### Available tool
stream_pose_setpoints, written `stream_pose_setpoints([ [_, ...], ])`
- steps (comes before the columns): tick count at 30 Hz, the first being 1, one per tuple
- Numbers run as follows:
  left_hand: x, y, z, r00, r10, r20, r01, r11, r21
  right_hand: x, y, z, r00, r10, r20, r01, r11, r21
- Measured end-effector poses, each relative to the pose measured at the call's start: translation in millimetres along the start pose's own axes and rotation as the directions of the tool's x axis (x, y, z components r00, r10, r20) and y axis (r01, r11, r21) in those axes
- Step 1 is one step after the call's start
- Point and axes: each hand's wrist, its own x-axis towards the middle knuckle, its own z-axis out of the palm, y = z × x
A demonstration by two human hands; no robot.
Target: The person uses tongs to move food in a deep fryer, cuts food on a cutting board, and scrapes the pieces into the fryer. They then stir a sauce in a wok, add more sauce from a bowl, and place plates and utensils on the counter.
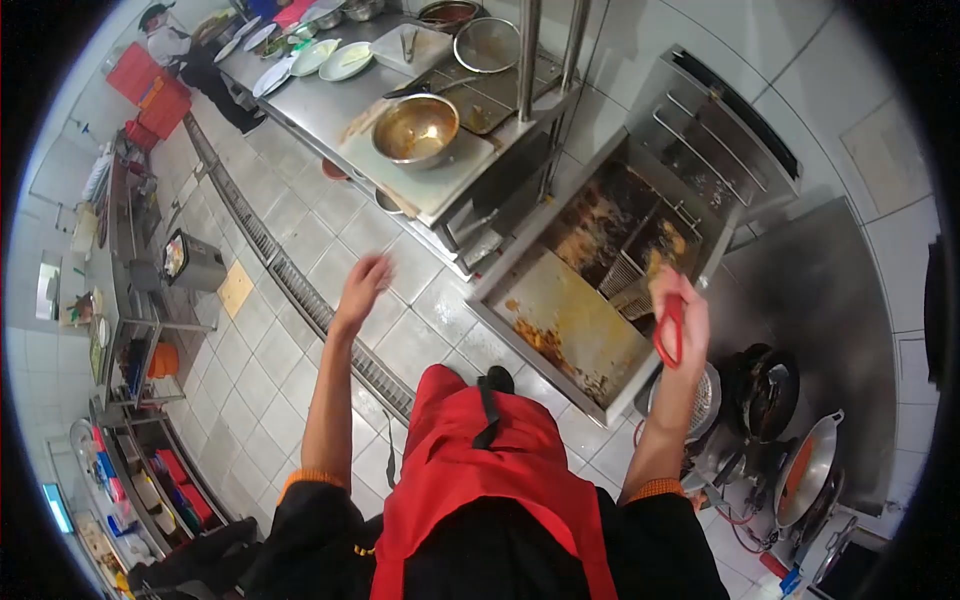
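Observation:
Below the fryer's far end, my right hand (681,300) is closed around a tool with a red handle (670,332). Something yellowish-brown shows at its fingertips, too small to make out. Under that hand lies a wire fry basket (626,275), partly in the dark oil of the fryer (600,215). A metal tray surface with brown crumbs (575,310) fills the fryer's near side. My left hand (368,285) hangs over the tiled floor, touching nothing; it is blurred, so its fingers are hard to read.
A steel counter (320,110) holds plates (346,61), a metal bowl (416,130) and a strainer (488,45). Pans (768,390) and a wok (808,470) stand at the right. Another person (170,45) stands far left, near red crates (150,90). A bin (195,262) is on the left.

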Motion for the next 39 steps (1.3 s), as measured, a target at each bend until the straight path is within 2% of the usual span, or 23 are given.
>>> stream_pose_setpoints([
  [1,27.1,43.3,17.7,0.987,0.098,0.130,-0.092,0.995,-0.050,10.5,-12.8,-21.3,0.982,0.129,0.138,-0.164,0.942,0.292],
  [2,57.5,81.0,38.0,0.960,0.167,0.224,-0.194,0.975,0.105,7.1,-8.4,-13.3,0.998,0.056,0.037,-0.064,0.964,0.257],
  [3,90.6,108.4,55.6,0.828,0.461,0.321,-0.547,0.789,0.278,-0.7,-1.7,-3.0,0.997,-0.026,-0.066,0.040,0.976,0.215],
  [4,130.1,134.9,70.9,0.782,0.492,0.382,-0.623,0.618,0.480,-6.8,5.1,1.1,0.987,-0.078,-0.144,0.084,0.996,0.034],
  [5,166.1,157.0,85.4,0.817,0.468,0.337,-0.563,0.520,0.642,-12.4,12.4,8.6,0.967,-0.145,-0.209,0.114,0.981,-0.154],
  [7,242.7,187.2,100.3,0.828,0.463,0.318,-0.513,0.395,0.762,-29.8,38.6,30.3,0.943,-0.156,-0.294,0.168,0.986,0.017],
  [9,314.2,185.1,115.6,0.946,0.244,0.214,-0.258,0.164,0.952,-45.7,59.9,35.1,0.949,-0.212,-0.235,0.178,0.971,-0.159],
  [16,428.6,149.1,158.3,0.929,-0.239,0.281,-0.309,-0.086,0.947,-77.6,153.4,98.1,0.822,-0.442,-0.361,0.376,0.895,-0.240],
  [19,451.0,145.5,161.0,0.900,-0.239,0.365,-0.385,-0.040,0.922,-75.2,180.0,110.7,0.729,-0.503,-0.463,0.417,0.864,-0.281],
  [21,488.7,146.1,165.8,0.862,-0.227,0.454,-0.377,0.312,0.872,-69.7,192.8,115.2,0.677,-0.522,-0.519,0.413,0.853,-0.319],
  [22,492.2,159.2,160.0,0.862,-0.291,0.416,-0.085,0.724,0.685,-69.7,196.4,110.3,0.685,-0.515,-0.515,0.381,0.856,-0.350],
  [23,491.1,172.7,153.9,0.819,-0.394,0.418,0.303,0.914,0.269,-69.3,199.8,106.4,0.693,-0.509,-0.511,0.347,0.856,-0.382],
  [24,495.2,178.7,144.8,0.737,-0.461,0.494,0.549,0.835,-0.039,-67.4,202.3,104.7,0.680,-0.488,-0.547,0.297,0.865,-0.404],
  [26,558.0,147.3,143.6,0.359,-0.481,0.800,0.925,0.296,-0.237,-62.8,209.0,99.3,0.673,-0.503,-0.542,0.290,0.854,-0.433],
  [27,503.6,186.4,110.7,0.392,-0.453,0.801,0.909,0.325,-0.262,-63.4,212.8,96.8,0.671,-0.515,-0.533,0.272,0.840,-0.469],
  [28,484.5,189.3,91.5,0.284,-0.241,0.928,0.885,0.439,-0.157,-61.7,216.3,96.7,0.643,-0.541,-0.542,0.257,0.819,-0.513],
  [29,513.3,172.1,78.5,0.358,-0.044,0.933,0.387,0.916,-0.106,-62.0,222.3,98.3,0.607,-0.564,-0.560,0.236,0.801,-0.550],
  [30,542.5,154.3,66.0,0.415,0.156,0.896,-0.299,0.954,-0.027,-66.9,229.2,101.8,0.616,-0.547,-0.567,0.250,0.818,-0.518],
  [32,421.1,216.2,45.3,0.749,-0.290,0.595,0.476,0.861,-0.179,-82.5,248.9,116.5,0.624,-0.519,-0.584,0.260,0.843,-0.471],
  [33,473.5,191.1,16.6,0.467,-0.252,0.848,0.557,0.828,-0.061,-87.1,252.7,124.1,0.632,-0.511,-0.583,0.260,0.848,-0.462],
  [35,401.5,224.7,-12.9,0.538,-0.271,0.798,0.498,0.866,-0.041,-75.2,232.0,113.0,0.567,-0.560,-0.605,0.128,0.785,-0.606],
  [37,366.3,232.8,-45.5,0.523,-0.200,0.829,0.411,0.911,-0.039,-65.0,195.3,76.9,0.700,-0.620,-0.355,0.229,0.665,-0.711],
  [39,324.6,240.7,-76.8,0.598,-0.173,0.783,0.361,0.930,-0.071,-78.7,192.8,87.0,0.711,-0.577,-0.402,0.152,0.684,-0.714],
])
